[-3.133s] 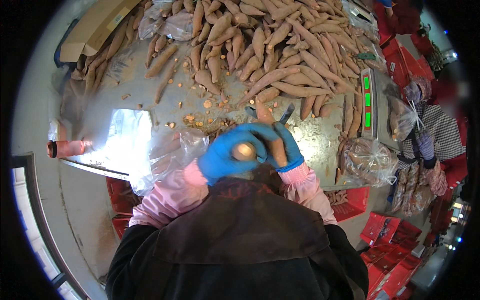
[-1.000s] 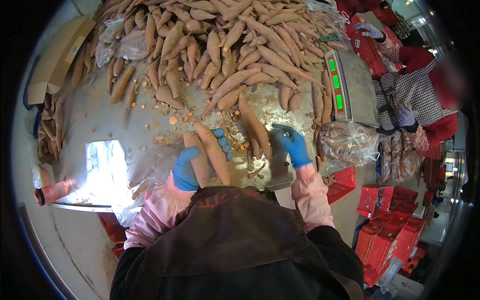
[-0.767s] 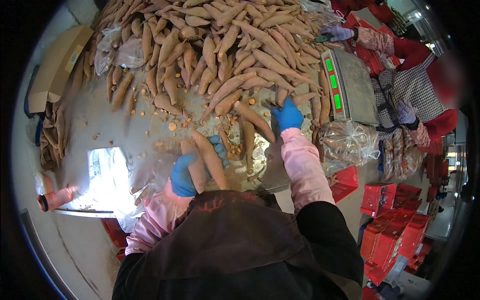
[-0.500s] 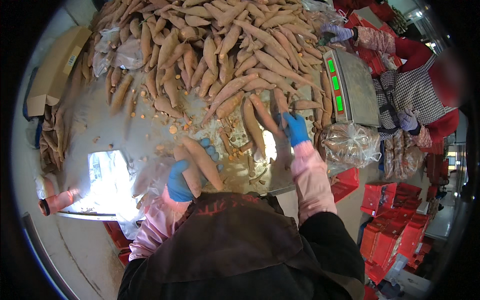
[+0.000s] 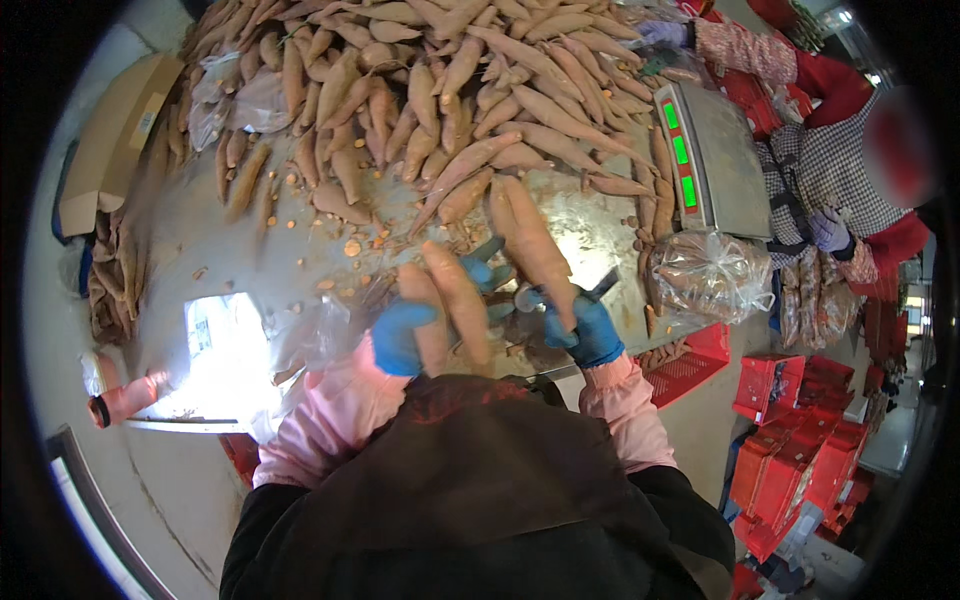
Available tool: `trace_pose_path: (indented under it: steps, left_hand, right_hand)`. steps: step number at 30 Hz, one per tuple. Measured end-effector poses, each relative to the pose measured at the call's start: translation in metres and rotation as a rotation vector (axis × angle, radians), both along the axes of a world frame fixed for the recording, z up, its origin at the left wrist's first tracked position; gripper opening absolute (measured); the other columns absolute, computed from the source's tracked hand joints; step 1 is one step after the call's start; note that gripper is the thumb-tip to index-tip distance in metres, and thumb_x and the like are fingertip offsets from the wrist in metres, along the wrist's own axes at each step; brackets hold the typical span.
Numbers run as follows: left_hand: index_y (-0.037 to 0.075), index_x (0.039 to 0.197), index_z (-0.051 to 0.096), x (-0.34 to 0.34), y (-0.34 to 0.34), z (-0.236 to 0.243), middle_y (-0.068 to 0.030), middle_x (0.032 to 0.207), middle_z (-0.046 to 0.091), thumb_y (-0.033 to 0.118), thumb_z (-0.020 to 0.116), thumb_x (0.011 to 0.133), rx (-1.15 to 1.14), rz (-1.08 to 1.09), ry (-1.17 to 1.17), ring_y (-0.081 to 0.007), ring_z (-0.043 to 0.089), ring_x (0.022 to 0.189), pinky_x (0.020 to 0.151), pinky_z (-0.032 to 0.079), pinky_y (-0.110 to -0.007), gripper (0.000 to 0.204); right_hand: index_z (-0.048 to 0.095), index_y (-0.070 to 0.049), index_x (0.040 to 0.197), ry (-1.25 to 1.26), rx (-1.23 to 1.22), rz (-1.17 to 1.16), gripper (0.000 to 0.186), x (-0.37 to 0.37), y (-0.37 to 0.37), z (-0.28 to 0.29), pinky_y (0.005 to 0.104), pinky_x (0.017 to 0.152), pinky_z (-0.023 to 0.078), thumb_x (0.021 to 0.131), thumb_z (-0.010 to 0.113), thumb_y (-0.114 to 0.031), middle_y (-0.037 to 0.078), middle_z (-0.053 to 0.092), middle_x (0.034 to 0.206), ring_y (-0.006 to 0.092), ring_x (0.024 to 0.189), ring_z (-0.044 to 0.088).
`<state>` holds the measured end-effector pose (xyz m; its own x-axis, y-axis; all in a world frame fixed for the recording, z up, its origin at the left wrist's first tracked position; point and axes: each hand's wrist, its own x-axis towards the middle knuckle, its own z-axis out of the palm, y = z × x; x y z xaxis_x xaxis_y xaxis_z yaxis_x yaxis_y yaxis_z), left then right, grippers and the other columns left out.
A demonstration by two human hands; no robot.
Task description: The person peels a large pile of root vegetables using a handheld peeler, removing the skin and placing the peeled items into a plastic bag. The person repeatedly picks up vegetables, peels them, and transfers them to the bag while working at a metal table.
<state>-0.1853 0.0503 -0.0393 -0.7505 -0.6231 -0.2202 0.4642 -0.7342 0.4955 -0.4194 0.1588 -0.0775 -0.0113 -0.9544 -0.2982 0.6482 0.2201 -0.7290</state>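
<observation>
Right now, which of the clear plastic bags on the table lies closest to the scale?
The full bag just below the scale in the picture; others, like the bags at upper left, lie farther away.

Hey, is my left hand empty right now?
No, your left hand is wrapped around two sweet potatoes lying side by side.
</observation>
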Motion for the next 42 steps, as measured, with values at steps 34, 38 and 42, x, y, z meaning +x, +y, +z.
trace_pose_path:
  steps: [34, 38, 42]
  left_hand:
    - [0.004, 0.123, 0.043, 0.011, -0.035, 0.018, -0.0142, 0.118, 0.051, 0.041, 0.057, 0.072, 0.047, 0.494, 0.207, -0.0303, 0.047, 0.11, 0.097, 0.036, -0.044, 0.065]
    - [-0.003, 0.095, 0.053, 0.011, -0.035, 0.005, -0.0289, 0.096, 0.056, 0.045, 0.037, 0.081, 0.083, 0.443, 0.356, -0.0371, 0.052, 0.098, 0.092, 0.038, -0.042, 0.053]
    - [-0.003, 0.082, 0.055, 0.009, -0.036, 0.01, -0.0303, 0.083, 0.058, 0.046, 0.033, 0.082, -0.086, 0.482, 0.085, -0.0401, 0.055, 0.09, 0.086, 0.042, -0.045, 0.054]
  right_hand:
    - [0.051, -0.002, 0.096, 1.641, -0.475, -0.232, 0.03, 0.104, -0.06, 0.043, 0.0394, 0.056, 0.038, 0.068, 0.057, -0.01, 0.012, 0.047, 0.076, 0.03, 0.068, 0.049]
    - [0.05, -0.006, 0.111, 1.703, -0.447, -0.248, 0.045, 0.102, -0.071, 0.045, 0.0406, 0.059, 0.04, 0.068, 0.057, -0.012, 0.013, 0.05, 0.082, 0.0317, 0.075, 0.051]
    - [0.047, -0.009, 0.123, 1.655, -0.489, -0.29, 0.057, 0.098, -0.08, 0.039, 0.0411, 0.064, 0.042, 0.067, 0.057, -0.011, 0.014, 0.052, 0.086, 0.0324, 0.078, 0.051]
